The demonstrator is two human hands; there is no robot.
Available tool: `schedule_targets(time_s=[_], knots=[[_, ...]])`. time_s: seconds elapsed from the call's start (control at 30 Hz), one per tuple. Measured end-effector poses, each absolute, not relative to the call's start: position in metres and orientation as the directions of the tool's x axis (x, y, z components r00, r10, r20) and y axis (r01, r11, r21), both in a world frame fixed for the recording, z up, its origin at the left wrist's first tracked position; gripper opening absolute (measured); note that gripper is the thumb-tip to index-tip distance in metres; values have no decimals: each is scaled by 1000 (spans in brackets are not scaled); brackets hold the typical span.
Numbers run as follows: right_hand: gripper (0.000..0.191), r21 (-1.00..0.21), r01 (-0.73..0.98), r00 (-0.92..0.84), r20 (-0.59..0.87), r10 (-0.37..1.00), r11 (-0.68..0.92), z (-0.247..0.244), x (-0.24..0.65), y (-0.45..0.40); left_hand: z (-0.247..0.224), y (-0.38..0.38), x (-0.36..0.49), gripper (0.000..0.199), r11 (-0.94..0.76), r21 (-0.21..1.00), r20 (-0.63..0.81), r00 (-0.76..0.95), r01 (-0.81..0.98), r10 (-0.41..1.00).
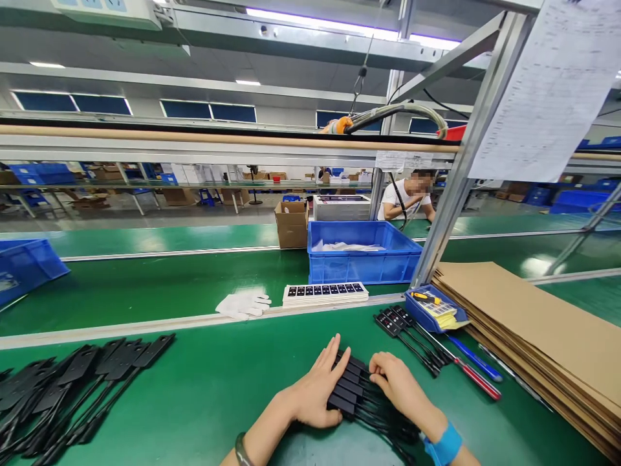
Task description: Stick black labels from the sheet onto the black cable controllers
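A row of flat black rectangular devices with cables [343,396] lies side by side on the green table. My left hand [317,388] rests along their left ends with its fingers stretched out and thumb apart. On the cable side, my right hand [395,382] has its fingers curled in close to the uppermost devices; what they pinch, if anything, is hidden. The black cables [388,424] run down right beneath my right hand and wrist. To the right lie several similar devices with printed faces [395,320], their cables trailing toward me.
A pile of black cabled devices [72,382] is at left. Behind are a white glove [242,304], stacked label sheets [325,294] and a blue crate [359,262]. At right are a small blue tray [427,320], a red-handled screwdriver [478,380], a blue pen-like tool [478,358] and cardboard sheets [538,330].
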State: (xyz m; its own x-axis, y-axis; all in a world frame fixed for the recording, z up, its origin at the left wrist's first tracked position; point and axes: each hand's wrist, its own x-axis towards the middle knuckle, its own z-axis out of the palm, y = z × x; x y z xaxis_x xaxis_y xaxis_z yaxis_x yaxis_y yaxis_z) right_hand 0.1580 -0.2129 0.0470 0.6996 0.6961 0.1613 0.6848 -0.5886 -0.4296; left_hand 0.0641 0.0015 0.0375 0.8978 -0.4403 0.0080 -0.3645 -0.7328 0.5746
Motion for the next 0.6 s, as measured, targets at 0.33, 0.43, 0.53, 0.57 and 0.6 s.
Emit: schedule_targets(time_s=[0.33, 0.43, 0.53, 0.57, 0.6], knots=[[117, -459, 750, 578, 103, 810, -477, 43, 116, -192, 34, -1, 49, 106, -584, 774, 23, 932, -245, -361], [123, -507, 679, 642, 59, 764, -531, 45, 108, -191, 35, -10, 48, 100, -322, 935, 112, 985, -149, -133], [112, -693, 482, 786, 72, 614, -536, 57, 98, -193, 44, -34, 41, 100, 26, 999, -50, 980, 46, 192], [108, -742, 436, 819, 92, 566, -510, 62, 92, -192, 49, -43, 37, 96, 132, 983, -157, 956, 127, 247], [109, -774, 418, 834, 119, 538, -476, 68, 87, -190, 54, -52, 33, 93, 221, 957, -247, 931, 189, 270]])
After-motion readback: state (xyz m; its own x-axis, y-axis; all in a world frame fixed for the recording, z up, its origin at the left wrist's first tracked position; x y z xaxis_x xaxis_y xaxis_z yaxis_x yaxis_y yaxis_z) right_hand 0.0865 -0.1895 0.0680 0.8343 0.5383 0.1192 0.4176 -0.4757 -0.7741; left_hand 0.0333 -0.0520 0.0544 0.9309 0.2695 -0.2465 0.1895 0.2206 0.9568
